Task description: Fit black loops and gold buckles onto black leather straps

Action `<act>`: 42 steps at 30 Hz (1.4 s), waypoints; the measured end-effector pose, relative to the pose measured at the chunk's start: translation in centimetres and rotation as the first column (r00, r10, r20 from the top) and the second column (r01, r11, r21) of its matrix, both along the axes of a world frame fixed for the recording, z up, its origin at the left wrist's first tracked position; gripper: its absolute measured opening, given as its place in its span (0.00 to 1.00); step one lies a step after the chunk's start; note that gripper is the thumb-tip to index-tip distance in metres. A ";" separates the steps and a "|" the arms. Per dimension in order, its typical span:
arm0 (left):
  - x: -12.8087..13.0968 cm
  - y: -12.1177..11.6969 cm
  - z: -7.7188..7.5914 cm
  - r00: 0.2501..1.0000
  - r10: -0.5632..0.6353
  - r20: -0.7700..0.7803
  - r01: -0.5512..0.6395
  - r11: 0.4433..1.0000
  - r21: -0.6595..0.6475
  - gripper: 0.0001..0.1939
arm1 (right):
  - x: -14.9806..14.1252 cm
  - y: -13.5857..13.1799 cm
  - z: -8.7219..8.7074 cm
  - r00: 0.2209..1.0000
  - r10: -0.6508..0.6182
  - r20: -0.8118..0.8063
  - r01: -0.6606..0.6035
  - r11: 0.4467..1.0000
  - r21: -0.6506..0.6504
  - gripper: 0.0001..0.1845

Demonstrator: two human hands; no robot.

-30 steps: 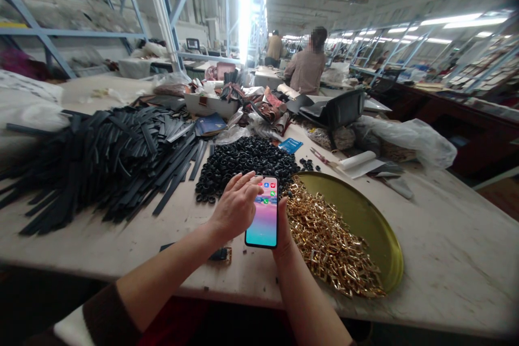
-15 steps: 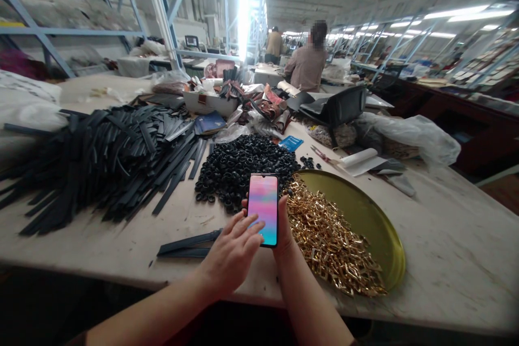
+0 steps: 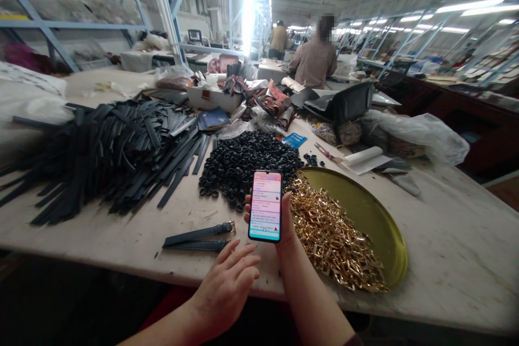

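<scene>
A smartphone rests upright in my right hand, its lit screen showing lines of text on a pink and blue background. My right thumb lies along its right edge, and fingertips show at its left edge. My left hand hovers below and left of the phone, fingers stretched out, holding nothing. Just beyond it lie two dark watch straps, one with a gold buckle at its end. Behind the phone spreads a heap of black loops. Gold buckles are piled to the right of my right hand.
The buckles lie in a round gold tray. A large pile of dark strips covers the left of the table. Scissors, a blue packet and a white box lie farther back. A person sits beyond.
My left hand has drawn back from the phone screen, down and toward me. The screen has changed from a plain coloured background to lines of text. The strap with the buckle has come into sight.
</scene>
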State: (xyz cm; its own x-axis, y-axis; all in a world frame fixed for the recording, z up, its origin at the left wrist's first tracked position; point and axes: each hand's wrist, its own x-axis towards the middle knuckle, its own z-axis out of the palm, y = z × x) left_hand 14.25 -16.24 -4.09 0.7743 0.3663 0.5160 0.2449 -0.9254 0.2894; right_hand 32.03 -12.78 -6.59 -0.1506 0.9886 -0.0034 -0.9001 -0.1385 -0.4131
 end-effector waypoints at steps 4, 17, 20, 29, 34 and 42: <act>0.0 -0.2 -0.1 1.000 0.017 0.002 -0.017 1.000 -0.013 0.12 | -0.1 -0.1 0.1 1.000 -0.020 0.013 0.020 1.000 -0.004 0.40; 0.2 0.0 -0.1 0.999 0.039 -0.001 -0.039 0.999 0.001 0.12 | 0.0 -0.1 0.2 1.000 -0.023 0.020 0.022 1.000 0.013 0.41; 0.4 0.0 -0.1 0.999 0.046 -0.016 -0.045 0.999 0.008 0.13 | -0.1 -0.2 0.1 0.999 -0.022 0.025 0.022 1.000 0.016 0.41; 0.5 0.0 -0.6 0.997 0.061 -0.036 -0.061 0.998 0.002 0.13 | -0.1 -0.2 0.3 0.999 -0.030 0.037 0.031 1.000 -0.005 0.41; 1.0 0.2 -0.2 0.997 0.068 -0.044 -0.067 0.998 0.006 0.13 | 0.0 -0.2 0.2 1.000 -0.012 0.015 0.012 1.000 0.019 0.41; 1.2 0.1 -0.4 0.997 0.070 -0.036 -0.070 0.997 0.015 0.14 | 0.0 -0.2 0.2 0.999 -0.019 0.033 0.019 1.000 -0.006 0.40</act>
State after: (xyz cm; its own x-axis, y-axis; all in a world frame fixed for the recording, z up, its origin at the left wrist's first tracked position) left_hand 15.43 -16.09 -4.47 0.7656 0.4133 0.4930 0.3195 -0.9094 0.2663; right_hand 32.00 -12.99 -6.40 -0.1318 0.9912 -0.0141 -0.8883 -0.1244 -0.4421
